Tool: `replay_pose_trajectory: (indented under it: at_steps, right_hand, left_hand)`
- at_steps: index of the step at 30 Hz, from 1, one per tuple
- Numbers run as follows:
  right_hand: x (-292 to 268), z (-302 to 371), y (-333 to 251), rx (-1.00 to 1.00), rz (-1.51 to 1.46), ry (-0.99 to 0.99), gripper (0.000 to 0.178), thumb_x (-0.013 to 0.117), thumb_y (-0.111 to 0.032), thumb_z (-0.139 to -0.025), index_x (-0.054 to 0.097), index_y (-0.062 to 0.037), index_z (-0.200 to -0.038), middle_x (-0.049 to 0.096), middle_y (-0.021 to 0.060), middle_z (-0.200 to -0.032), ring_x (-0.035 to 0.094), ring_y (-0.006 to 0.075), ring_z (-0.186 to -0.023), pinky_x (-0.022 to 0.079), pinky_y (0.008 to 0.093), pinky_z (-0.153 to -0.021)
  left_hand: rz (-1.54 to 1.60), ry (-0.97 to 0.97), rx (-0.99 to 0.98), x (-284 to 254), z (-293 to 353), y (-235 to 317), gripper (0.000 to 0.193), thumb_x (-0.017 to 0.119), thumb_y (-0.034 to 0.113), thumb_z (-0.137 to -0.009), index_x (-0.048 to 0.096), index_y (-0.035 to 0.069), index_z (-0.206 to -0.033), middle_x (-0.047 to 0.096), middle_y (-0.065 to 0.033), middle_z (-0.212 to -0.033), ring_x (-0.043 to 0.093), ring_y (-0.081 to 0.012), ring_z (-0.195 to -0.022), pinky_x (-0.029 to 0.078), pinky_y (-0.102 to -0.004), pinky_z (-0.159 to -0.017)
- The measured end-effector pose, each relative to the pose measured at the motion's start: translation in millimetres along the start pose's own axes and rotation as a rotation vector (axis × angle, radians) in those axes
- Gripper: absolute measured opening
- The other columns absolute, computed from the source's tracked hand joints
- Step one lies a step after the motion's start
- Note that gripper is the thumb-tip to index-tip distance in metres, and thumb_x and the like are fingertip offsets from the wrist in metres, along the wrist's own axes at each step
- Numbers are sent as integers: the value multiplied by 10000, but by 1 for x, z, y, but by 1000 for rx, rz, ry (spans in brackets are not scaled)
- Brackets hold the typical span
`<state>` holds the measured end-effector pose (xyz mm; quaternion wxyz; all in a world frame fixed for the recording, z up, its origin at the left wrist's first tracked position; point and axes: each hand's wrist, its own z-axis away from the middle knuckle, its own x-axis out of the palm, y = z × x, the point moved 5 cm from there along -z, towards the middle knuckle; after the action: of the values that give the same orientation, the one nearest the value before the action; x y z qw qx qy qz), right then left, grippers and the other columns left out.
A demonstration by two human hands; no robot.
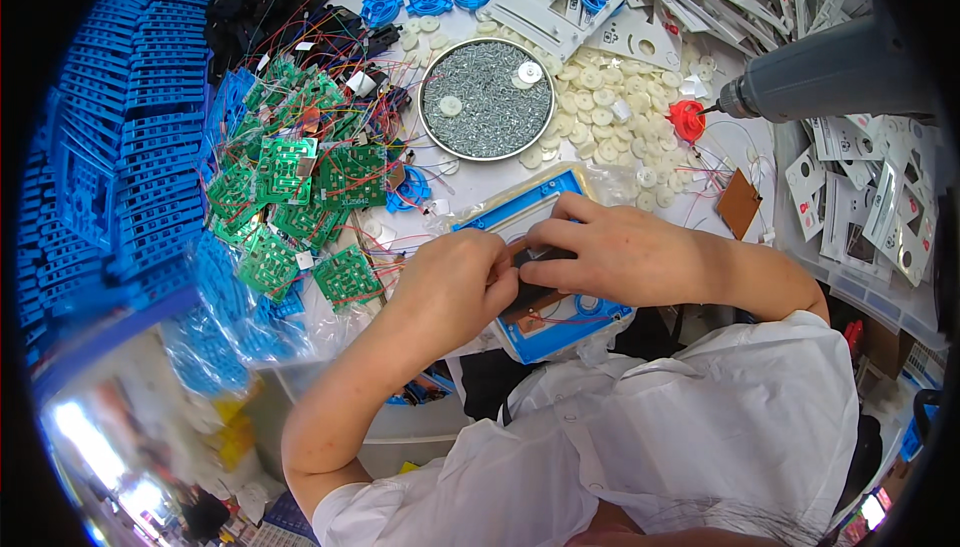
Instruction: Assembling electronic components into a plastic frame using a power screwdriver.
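Observation:
A blue plastic frame [545, 345] lies in front of me at the table's near edge, on clear plastic wrapping. Over its middle, my left hand [440, 282] and my right hand [620, 252] meet on a small black part [530, 292]. The fingers of both hands are curled in and pinch this part from either side. Next to it, partly covered by my fingers, shows a brown board [537, 323] with a thin red wire. My hands hide the centre of the frame and most of the black part.
A round tin of small screws [487, 97] stands beyond my hands, with cream plastic discs [600, 97] around it. Green circuit boards [290, 172] with wires pile up at left, beside stacked blue frames [150, 117]. A grey power screwdriver [830, 72] juts in from the right, above white panels [850, 182].

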<state>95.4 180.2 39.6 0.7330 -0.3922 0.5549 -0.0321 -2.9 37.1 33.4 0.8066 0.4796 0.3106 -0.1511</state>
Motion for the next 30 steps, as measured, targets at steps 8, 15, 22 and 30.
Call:
replay_pose_trajectory:
  at_steps: [8, 15, 22, 30]
  right_hand:
    - [-5, 3, 4, 3, -67, 143, 531, 763, -173, -830, 558, -107, -1315, 621, 60, -1132, 584, 275, -1109, 570, 367, -851]
    - [-9, 16, 0, -6, -57, 302, 550, 813, -132, -789, 584, -82, -1287, 656, 80, -1163, 631, 296, -1069, 576, 404, -838]
    - [-80, 78, -5, -45, -47, 1099, 353, 795, -14, -782, 683, -53, -1115, 713, 103, -1038, 666, 295, -919, 523, 377, -791]
    - [-30, 25, -11, -35, -22, 526, 472, 843, -134, -738, 677, -72, -1175, 691, 85, -1110, 635, 312, -994, 538, 409, -858]
  left_hand:
    - [-5, 55, -29, -47, -34, -5, 180, 737, 164, -900, 695, -11, -880, 699, -176, -808, 681, -364, -746, 521, -453, -676]
    - [-601, 489, 246, -36, -103, -30, 122, 789, 170, -815, 708, 84, -845, 652, -85, -911, 666, -287, -945, 481, -426, -805]
    - [-583, 504, 276, -31, -97, -31, 171, 793, 179, -811, 697, 119, -939, 646, -65, -943, 657, -283, -976, 437, -452, -889]
    - [-226, 363, 339, -43, -20, -2, 134, 777, 130, -837, 701, 86, -937, 666, -103, -957, 659, -340, -899, 514, -450, -795]
